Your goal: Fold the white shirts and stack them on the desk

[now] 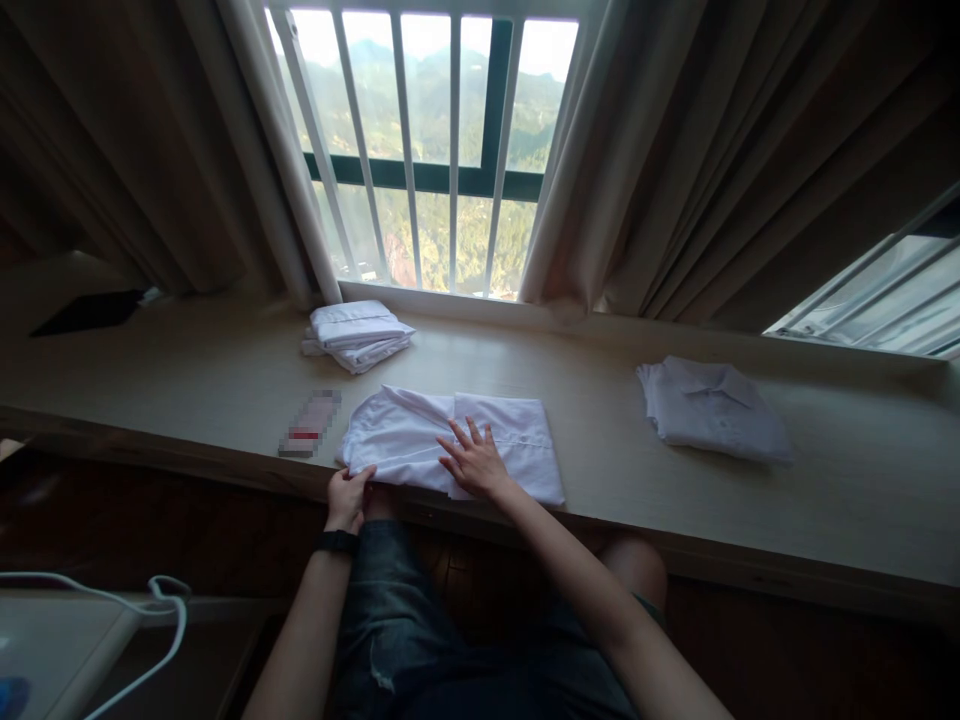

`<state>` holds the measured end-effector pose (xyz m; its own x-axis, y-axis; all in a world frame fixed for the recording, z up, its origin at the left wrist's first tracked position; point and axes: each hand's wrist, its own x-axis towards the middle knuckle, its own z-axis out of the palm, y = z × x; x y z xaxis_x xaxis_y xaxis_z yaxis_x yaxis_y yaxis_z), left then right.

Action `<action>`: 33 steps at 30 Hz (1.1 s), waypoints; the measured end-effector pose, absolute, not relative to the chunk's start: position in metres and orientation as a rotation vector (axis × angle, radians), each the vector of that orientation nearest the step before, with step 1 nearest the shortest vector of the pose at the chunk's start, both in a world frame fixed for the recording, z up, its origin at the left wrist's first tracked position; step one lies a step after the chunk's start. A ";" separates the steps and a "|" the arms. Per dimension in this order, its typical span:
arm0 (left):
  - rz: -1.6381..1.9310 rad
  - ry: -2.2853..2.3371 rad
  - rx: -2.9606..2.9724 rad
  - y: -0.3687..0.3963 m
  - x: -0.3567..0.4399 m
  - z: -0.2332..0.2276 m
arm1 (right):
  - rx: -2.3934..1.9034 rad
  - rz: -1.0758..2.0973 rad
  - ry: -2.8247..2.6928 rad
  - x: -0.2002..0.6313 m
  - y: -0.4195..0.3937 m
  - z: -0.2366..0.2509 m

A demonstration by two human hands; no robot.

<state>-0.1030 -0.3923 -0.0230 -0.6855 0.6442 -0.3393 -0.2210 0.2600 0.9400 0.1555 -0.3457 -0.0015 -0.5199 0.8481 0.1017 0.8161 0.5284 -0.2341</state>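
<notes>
Head view: white shirt point(420, 435) lengthwise left-right.

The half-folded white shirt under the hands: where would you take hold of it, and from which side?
Probably at the rounded left end of the half-folded white shirt, coming from the near table edge. The left hand already pinches that near-left corner, while the right hand lies flat on the middle, pinning the layers.

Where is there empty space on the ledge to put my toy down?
Bare wood lies between the shirt under the hands and the folded shirt at right, and left of the folded stack. It is crowded around the blurred item.
</notes>
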 end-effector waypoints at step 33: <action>1.714 1.397 0.262 -0.395 -0.090 -0.022 | -1.722 0.261 -2.438 0.152 -0.310 -0.017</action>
<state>-0.0901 -0.3954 -0.0223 -0.5877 0.7287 -0.3514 -0.4913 0.0237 0.8707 0.1517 -0.3096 -0.0168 -0.3323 0.9430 0.0187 0.9177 0.3278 -0.2246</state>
